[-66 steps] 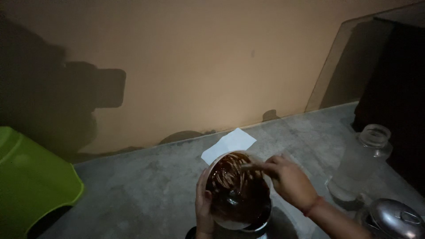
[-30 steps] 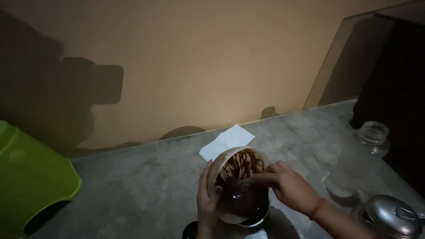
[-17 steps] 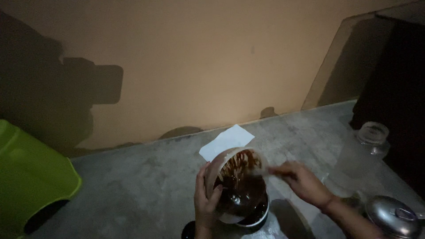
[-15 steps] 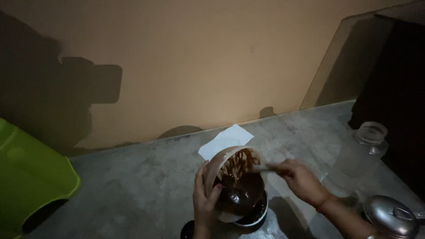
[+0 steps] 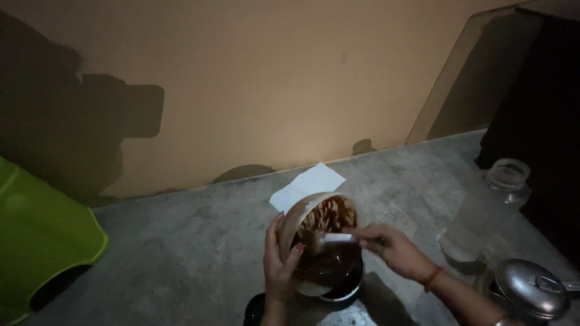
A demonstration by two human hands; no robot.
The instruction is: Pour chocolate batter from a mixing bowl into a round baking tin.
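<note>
Low over a grey concrete floor (image 5: 181, 259): left hand (image 5: 279, 265) gripping tilted bowl (image 5: 314, 241) of dark batter, right hand (image 5: 396, 247) clenched around a pale spatula (image 5: 338, 238) scraping inside.

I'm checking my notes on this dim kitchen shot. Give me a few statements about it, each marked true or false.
1. The left hand holds a tilted bowl. True.
2. The right hand is empty. False: it holds a white-handled utensil that reaches into the bowl.
3. The bowl's inside is smeared with dark brown mixture. True.
4. A white paper lies on the floor beyond the bowl. True.
5. The glass jar stands at the left beside the green object. False: it is at the right, near a metal lid.
</note>
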